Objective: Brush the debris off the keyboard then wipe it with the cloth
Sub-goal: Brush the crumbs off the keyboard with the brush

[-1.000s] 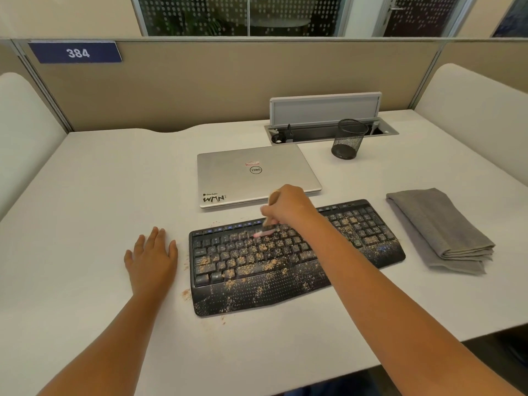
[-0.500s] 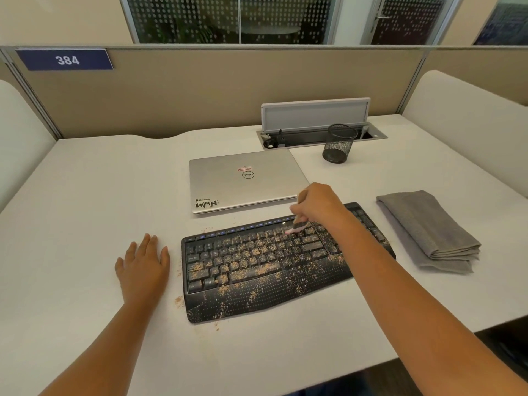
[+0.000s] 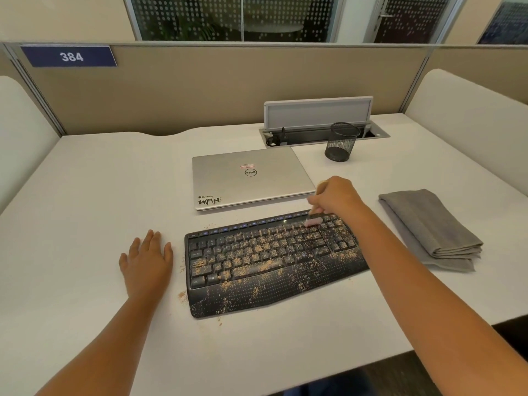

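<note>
A black keyboard (image 3: pixel 265 261) lies on the white desk (image 3: pixel 85 195), strewn with tan crumbs over its keys and palm rest. My right hand (image 3: pixel 338 197) grips a small brush (image 3: pixel 312 222) with pink bristles. The bristles touch the upper right rows of keys. My left hand (image 3: pixel 147 260) rests flat on the desk just left of the keyboard, fingers straight. A folded grey cloth (image 3: pixel 431 227) sits to the right of the keyboard, apart from both hands.
A shut silver laptop (image 3: pixel 251 178) lies just behind the keyboard. A black mesh pen cup (image 3: pixel 341 142) and an open cable box (image 3: pixel 320 130) stand further back. Some crumbs (image 3: pixel 183 295) lie on the desk at the keyboard's left edge. Partition walls enclose the desk.
My right hand has carried the brush rightward along the keyboard's top rows, from the middle to the right part. My left hand has stayed flat in place.
</note>
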`<state>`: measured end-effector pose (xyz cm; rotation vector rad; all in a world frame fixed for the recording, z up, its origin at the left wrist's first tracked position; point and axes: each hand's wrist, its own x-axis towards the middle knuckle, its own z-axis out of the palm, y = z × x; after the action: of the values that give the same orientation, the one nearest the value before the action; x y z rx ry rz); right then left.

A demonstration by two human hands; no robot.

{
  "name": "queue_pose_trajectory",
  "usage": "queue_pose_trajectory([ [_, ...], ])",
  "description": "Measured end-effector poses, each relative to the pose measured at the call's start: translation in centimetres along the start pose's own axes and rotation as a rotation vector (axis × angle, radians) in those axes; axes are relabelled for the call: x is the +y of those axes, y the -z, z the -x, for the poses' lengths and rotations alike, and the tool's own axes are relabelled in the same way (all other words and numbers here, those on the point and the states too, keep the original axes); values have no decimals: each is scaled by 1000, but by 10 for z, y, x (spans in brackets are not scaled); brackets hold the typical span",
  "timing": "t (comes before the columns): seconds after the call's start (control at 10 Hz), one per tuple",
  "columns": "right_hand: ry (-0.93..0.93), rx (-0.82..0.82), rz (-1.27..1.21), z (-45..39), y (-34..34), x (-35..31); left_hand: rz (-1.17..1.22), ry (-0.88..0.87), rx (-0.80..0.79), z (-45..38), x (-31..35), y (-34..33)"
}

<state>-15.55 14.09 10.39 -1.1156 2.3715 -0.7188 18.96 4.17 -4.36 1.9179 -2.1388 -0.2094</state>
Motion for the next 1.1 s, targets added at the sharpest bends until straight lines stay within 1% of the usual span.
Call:
queue_pose_trajectory([
  [0.1, 68, -67, -56, 13, -14, -21, 7, 2, 2, 0, 0, 0],
  [0.2, 143, -241, -206, 31, -50, -60, 9, 5, 4, 1, 1, 1],
  [0.3, 180, -294, -282, 35, -77, -77, 1, 9, 8, 1, 1, 0],
  [0.4, 176, -346, -338, 35, -105, -86, 11, 13, 9, 1, 0, 1],
  [0.5, 194, -325, -239, 33, -107, -80, 11, 10, 7, 1, 0, 1],
  [0.7, 162, -124, 42, 13, -65, -59, 3, 16, 4, -1, 0, 0],
  [0.8, 184, -132, 46, 8, -61, -69, 0, 14, 7, -1, 1, 0],
  [0.9, 213, -247, -94, 16, -73, -83, 1, 12, 7, 0, 1, 1],
  [1.0, 287, -303, -100, 29, -94, -93, 7, 19, 5, -1, 2, 1],
  [1.1, 299, -250, 7, 29, -95, -91, 10, 23, 4, 0, 2, 1],
])
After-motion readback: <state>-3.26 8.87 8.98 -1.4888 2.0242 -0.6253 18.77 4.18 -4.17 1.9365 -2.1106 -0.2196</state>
